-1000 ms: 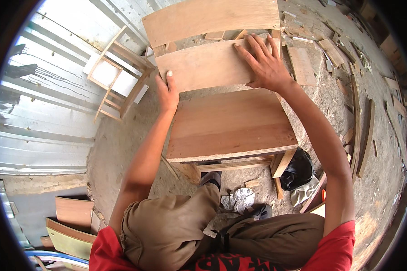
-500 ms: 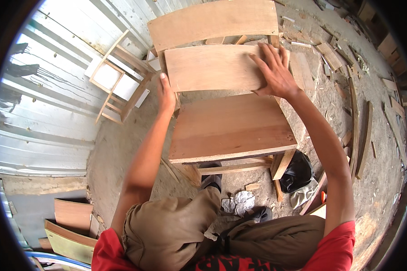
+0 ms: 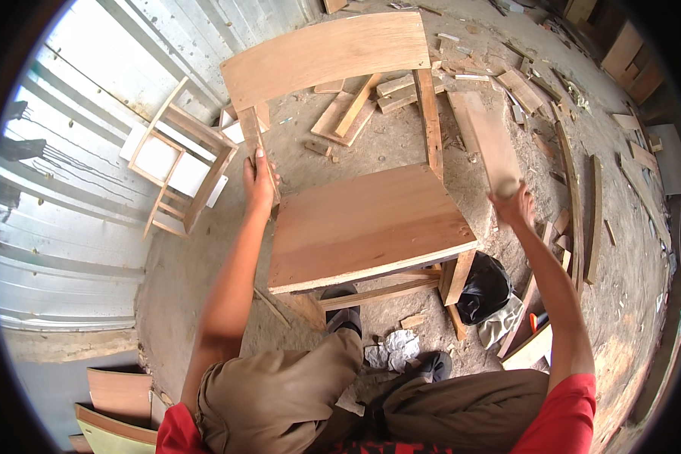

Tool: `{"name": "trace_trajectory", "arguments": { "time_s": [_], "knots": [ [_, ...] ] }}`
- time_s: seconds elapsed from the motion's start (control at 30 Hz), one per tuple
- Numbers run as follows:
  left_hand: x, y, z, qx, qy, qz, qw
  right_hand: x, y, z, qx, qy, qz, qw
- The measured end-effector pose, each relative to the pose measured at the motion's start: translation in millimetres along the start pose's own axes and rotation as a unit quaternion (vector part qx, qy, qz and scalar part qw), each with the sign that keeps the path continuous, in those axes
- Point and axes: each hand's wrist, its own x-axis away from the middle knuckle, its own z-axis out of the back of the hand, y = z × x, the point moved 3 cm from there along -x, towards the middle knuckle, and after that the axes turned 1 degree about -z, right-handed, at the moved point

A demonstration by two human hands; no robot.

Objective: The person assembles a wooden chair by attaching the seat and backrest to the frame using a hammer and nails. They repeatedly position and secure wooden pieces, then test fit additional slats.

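Observation:
A wooden chair stands before me, with a flat plywood seat (image 3: 371,227) and a curved top back panel (image 3: 325,54). My left hand (image 3: 260,184) is wrapped round the lower part of the left back post (image 3: 249,130), thumb pointing up. To the right of the chair, my right hand (image 3: 514,204) grips the near end of a thin plywood slat (image 3: 495,147), which is held out over the floor and slightly blurred. Between the back posts the space below the top panel is open; the right post (image 3: 429,125) shows in full.
Loose wood offcuts (image 3: 348,121) lie on the floor behind the chair, and long strips (image 3: 594,219) to the right. A black plastic bag (image 3: 486,291) sits by the right front leg. Another chair frame (image 3: 181,163) leans by the metal wall (image 3: 68,227). Crumpled paper (image 3: 393,350) lies near my feet.
The plywood slat has come away from the chair back and swung right and down in my right hand. My left hand has shifted slightly left and down along the left side.

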Motion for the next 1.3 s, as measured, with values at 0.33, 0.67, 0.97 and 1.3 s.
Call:
{"name": "trace_trajectory", "arguments": {
  "time_s": [0.33, 0.67, 0.97, 1.3],
  "knots": [
    [18, -6, 1, 0.065, -0.012, 0.021, 0.998, 19, -75, -3, -0.197, 0.006, 0.311, 0.930],
    [31, 6, 17, 0.097, -0.035, 0.082, 0.991, 77, -203, 16, -0.513, -0.088, 0.322, 0.791],
    [-11, 50, 72, 0.136, 0.080, -0.181, 0.971, 66, -332, 46, -0.487, 0.043, 0.448, 0.749],
    [12, -16, 191, 0.098, 0.300, -0.123, 0.941, 156, -417, 0, -0.377, -0.142, 0.494, 0.771]
  ]
}}
